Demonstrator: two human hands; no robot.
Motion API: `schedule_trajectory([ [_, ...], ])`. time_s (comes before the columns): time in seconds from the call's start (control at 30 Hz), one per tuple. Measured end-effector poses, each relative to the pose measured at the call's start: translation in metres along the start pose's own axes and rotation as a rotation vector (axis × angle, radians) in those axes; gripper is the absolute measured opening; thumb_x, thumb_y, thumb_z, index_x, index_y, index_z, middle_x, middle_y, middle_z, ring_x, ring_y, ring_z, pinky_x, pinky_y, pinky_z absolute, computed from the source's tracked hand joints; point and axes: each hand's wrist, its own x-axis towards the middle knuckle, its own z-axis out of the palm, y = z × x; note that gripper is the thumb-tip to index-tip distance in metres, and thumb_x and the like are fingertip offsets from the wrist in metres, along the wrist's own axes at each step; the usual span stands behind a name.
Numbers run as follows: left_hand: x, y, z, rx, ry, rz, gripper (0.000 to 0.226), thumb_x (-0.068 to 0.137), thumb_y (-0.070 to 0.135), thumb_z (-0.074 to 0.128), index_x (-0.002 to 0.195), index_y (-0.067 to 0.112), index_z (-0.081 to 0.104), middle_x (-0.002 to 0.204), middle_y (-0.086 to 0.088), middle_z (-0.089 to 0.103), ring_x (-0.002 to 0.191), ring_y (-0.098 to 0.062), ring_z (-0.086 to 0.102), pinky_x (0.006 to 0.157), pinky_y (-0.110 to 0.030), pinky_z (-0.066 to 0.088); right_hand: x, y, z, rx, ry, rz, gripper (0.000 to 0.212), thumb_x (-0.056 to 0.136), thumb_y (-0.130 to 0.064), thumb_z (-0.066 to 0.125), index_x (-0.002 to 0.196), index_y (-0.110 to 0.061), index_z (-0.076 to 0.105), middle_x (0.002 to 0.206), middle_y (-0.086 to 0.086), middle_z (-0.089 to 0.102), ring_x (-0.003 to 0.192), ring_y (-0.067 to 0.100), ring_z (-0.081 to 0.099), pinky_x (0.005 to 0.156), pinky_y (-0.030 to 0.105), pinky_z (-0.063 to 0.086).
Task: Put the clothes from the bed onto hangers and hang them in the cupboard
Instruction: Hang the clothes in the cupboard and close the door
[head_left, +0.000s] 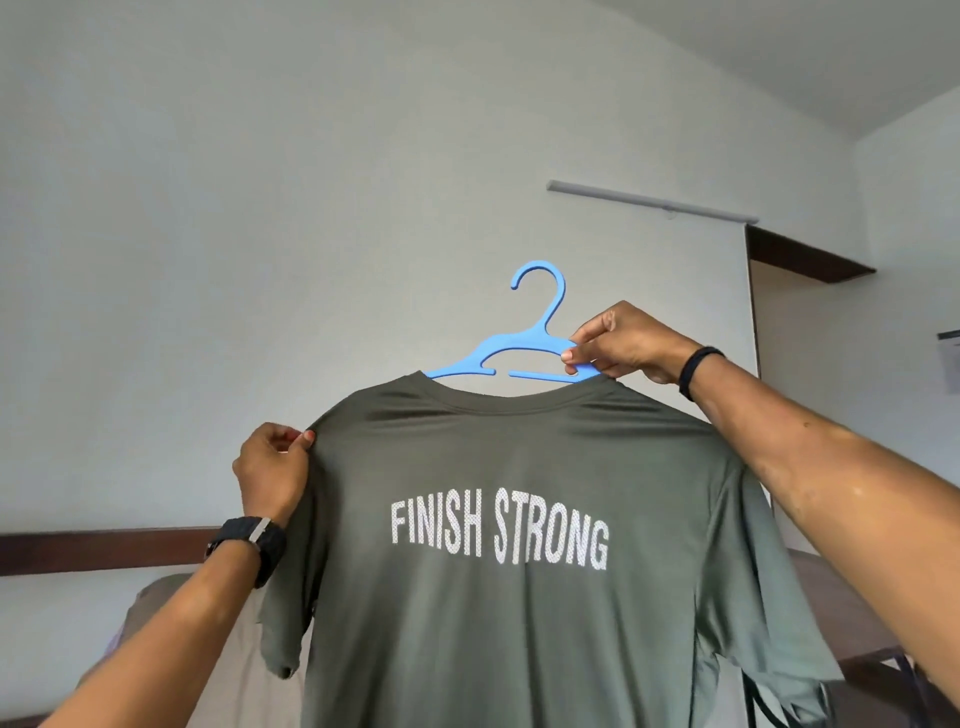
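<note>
Landmark: olive-green T-shirt, held up in the centre of the view against a pale wall.
T-shirt: hangs on the blue plastic hanger; white lettering "FINISH STRONG" faces the camera across the chest area; neckline sits over the hanger's arms; short sleeves droop at both sides.
Hanger: arms inside the T-shirt's shoulders, central part and hook exposed above the collar; hook upright, hooked on nothing, open end pointing left.
Containers: cupboard not visible; T-shirt held in the air, in no container.
Right hand: just above the T-shirt's right shoulder; thumb and forefinger curled and clamped on the hanger's right arm next to the collar; carries hanger and T-shirt.
Left hand: at the T-shirt's left shoulder seam; fingers curled, fingertips pinching the fabric edge at the shoulder.
Left wrist: dark watch, just left of the T-shirt's left sleeve.
Right wrist: dark band, right of the T-shirt's collar.
Behind the T-shirt, low left: dark wooden headboard rail and a beige pillow or bedding, partly hidden.
Behind the T-shirt, upper right: grey rail on the wall above a doorway with a dark frame top.
Low right of the T-shirt: dark furniture edge, too hidden to identify.
</note>
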Motion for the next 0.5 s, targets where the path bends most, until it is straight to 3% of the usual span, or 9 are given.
schedule_trajectory([
  [0.1,-0.003,-0.001,0.005,-0.017,-0.209,-0.011,0.021,0.090,0.011,0.060,0.109,0.007,0.055,0.107,-0.006,0.060,0.107,-0.027,0.057,0.087,-0.031,0.041,-0.002,0.004,0.001,-0.012,-0.038,-0.012,0.013,0.084,-0.014,0.071,0.078,-0.002,0.073,0.052,-0.005,0.053,0.050,0.013,0.032,0.047,0.016,0.032],
  [0.23,-0.013,0.035,0.022,0.087,-0.284,0.328,0.031,0.091,0.013,0.057,0.121,0.010,0.052,0.125,-0.004,0.055,0.119,-0.020,0.049,0.096,-0.025,0.035,-0.006,0.011,0.003,0.008,-0.074,0.005,0.013,0.084,-0.013,0.071,0.081,0.000,0.073,0.053,-0.005,0.055,0.049,0.013,0.029,0.045,0.016,0.030],
  [0.33,-0.022,0.067,0.048,0.238,-0.389,0.564,0.035,0.093,0.028,0.057,0.125,0.012,0.053,0.124,-0.004,0.057,0.116,-0.022,0.052,0.101,-0.031,0.034,-0.011,0.014,0.009,0.001,-0.119,0.003,0.013,0.085,-0.014,0.070,0.080,-0.002,0.073,0.055,-0.003,0.054,0.047,0.012,0.028,0.047,0.017,0.028],
  [0.4,-0.030,0.086,0.068,0.358,-0.517,0.612,0.034,0.096,0.034,0.052,0.124,0.015,0.055,0.114,-0.003,0.063,0.109,-0.024,0.055,0.100,-0.034,0.033,-0.015,0.016,0.010,-0.008,-0.123,0.008,0.013,0.085,-0.014,0.070,0.079,-0.003,0.073,0.056,-0.003,0.055,0.048,0.011,0.029,0.048,0.017,0.028],
  [0.5,-0.040,0.104,0.093,0.412,-0.624,0.585,0.023,0.097,0.032,0.050,0.106,0.014,0.059,0.094,-0.006,0.066,0.092,-0.030,0.058,0.076,-0.032,0.038,-0.024,0.026,0.003,-0.019,-0.085,0.017,0.012,0.085,-0.014,0.070,0.078,-0.005,0.073,0.062,-0.002,0.060,0.055,0.014,0.035,0.052,0.019,0.033],
])
